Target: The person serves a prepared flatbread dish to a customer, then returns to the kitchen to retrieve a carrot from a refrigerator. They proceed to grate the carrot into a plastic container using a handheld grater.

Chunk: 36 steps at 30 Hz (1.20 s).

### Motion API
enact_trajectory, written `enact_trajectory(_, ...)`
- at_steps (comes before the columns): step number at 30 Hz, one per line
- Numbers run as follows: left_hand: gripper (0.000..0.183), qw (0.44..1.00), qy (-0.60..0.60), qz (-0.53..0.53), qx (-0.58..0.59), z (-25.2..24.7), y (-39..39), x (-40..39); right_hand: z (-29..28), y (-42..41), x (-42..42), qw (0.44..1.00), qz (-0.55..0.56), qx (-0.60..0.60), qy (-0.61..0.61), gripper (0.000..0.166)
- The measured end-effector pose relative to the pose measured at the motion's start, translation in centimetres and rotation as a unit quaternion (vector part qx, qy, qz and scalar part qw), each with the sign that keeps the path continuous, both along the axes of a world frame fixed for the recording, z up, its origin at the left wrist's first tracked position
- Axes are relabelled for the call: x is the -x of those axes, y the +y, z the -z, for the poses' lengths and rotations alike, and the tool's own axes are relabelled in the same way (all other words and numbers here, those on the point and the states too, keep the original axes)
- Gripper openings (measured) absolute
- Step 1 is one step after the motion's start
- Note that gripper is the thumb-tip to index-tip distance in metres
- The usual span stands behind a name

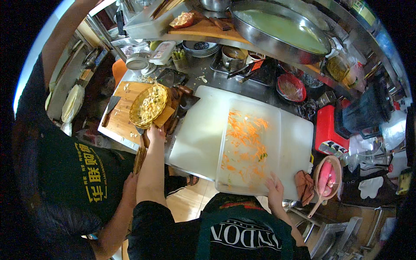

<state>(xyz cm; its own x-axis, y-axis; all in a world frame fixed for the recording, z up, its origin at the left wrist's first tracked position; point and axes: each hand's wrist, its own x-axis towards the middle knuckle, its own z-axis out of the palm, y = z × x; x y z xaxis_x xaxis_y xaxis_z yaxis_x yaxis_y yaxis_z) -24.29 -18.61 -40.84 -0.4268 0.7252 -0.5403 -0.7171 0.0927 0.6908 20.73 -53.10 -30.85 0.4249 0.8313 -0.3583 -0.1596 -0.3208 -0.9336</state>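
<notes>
My left hand grips the near edge of a round wicker basket, holding it tilted over a wooden cutting board. Pale chopped pieces lie in the basket. A brown card-like piece shows beside my fingers. In front of me, shredded carrot with a few green bits is spread in a translucent plastic tray. The tray lies on a large white cutting board. My right hand is at the tray's near right corner, fingers extended; whether it touches the rim is unclear.
At left, a co-worker's hand holds a bristly brush. A scraper lies on the wooden board. A brown cloth and a pink strainer sit at right. Overhead, a wide metal pan of pale liquid rests on a shelf.
</notes>
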Motion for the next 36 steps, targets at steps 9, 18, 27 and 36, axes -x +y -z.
enact_trajectory(9,0.046,0.915,0.356,0.167,-0.091,-8.6,-17.5,-12.5,-0.5,2.4,3.7,1.0,-0.017,0.009,-0.008,0.041)
enact_trajectory(18,0.041,0.747,0.52,0.365,-0.194,-6.4,-27.8,-14.2,0.6,1.4,-0.3,0.998,-0.024,0.053,0.017,0.037)
enact_trajectory(27,0.033,0.766,0.537,0.294,-0.194,-8.4,-20.0,-15.2,1.4,-1.7,-4.0,0.989,-0.004,0.111,-0.096,0.015)
enact_trajectory(36,0.033,0.772,0.537,0.307,-0.149,-8.1,-22.5,-17.0,3.6,0.1,-5.7,0.971,-0.074,0.078,-0.212,0.014)
